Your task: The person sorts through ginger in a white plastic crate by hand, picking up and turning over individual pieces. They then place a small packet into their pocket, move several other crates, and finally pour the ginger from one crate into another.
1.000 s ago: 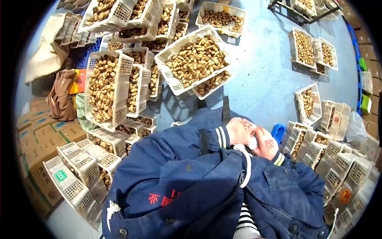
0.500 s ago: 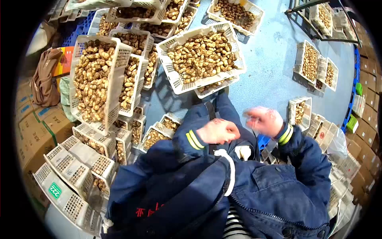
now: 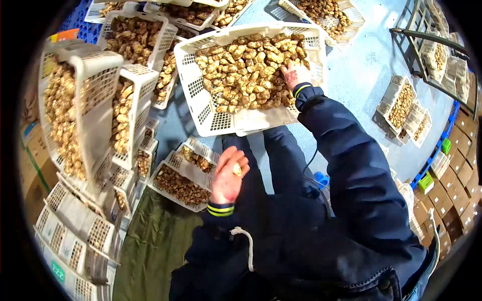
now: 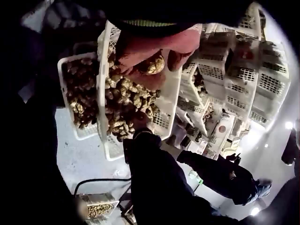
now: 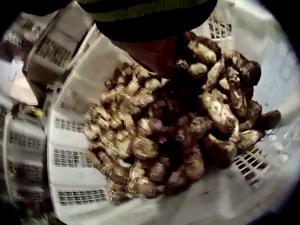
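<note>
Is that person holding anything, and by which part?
The left hand holds a pale brown piece in its curled fingers; which part they grip is unclear. The right hand touches the heaped pieces; any hold is hidden.

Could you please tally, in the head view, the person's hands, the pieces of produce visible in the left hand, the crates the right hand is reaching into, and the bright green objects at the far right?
Hands: 2 (left hand, right hand)
Produce piece in the left hand: 1
White crate at the right hand: 1
Bright green objects: 2
Total: 6
</note>
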Tool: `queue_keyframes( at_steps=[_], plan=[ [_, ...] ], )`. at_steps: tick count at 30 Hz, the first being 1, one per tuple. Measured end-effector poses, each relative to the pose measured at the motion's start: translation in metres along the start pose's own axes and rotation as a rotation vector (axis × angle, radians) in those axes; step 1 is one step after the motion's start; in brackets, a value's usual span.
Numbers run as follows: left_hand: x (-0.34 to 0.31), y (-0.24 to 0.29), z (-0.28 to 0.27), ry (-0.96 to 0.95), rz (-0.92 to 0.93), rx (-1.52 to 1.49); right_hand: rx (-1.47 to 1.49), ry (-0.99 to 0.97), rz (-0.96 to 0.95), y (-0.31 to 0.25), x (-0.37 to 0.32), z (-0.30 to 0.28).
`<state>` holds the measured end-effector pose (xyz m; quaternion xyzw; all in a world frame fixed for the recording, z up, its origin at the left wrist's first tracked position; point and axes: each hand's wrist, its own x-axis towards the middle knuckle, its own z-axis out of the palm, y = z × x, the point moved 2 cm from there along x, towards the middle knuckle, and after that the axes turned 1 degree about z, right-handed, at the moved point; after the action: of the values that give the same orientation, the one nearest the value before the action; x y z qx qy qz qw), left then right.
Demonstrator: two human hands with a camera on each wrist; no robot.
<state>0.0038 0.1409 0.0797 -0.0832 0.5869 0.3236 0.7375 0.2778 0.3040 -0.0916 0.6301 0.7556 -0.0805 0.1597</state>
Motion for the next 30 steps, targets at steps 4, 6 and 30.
queue_keyframes(
  at_steps=[4,6,30],
  plan=[
    [0.015,-0.028,-0.004,-0.135,-0.063,-0.104,-0.144,-0.121,0.013,-0.004,0.019,0.018],
    [0.013,-0.031,-0.01,-0.168,-0.081,-0.16,0.153,-0.172,0.295,0.006,0.028,0.02],
    [0.022,0.005,0.016,-0.249,-0.073,-0.253,2.255,-0.271,0.333,0.013,-0.052,-0.073]
  ],
)
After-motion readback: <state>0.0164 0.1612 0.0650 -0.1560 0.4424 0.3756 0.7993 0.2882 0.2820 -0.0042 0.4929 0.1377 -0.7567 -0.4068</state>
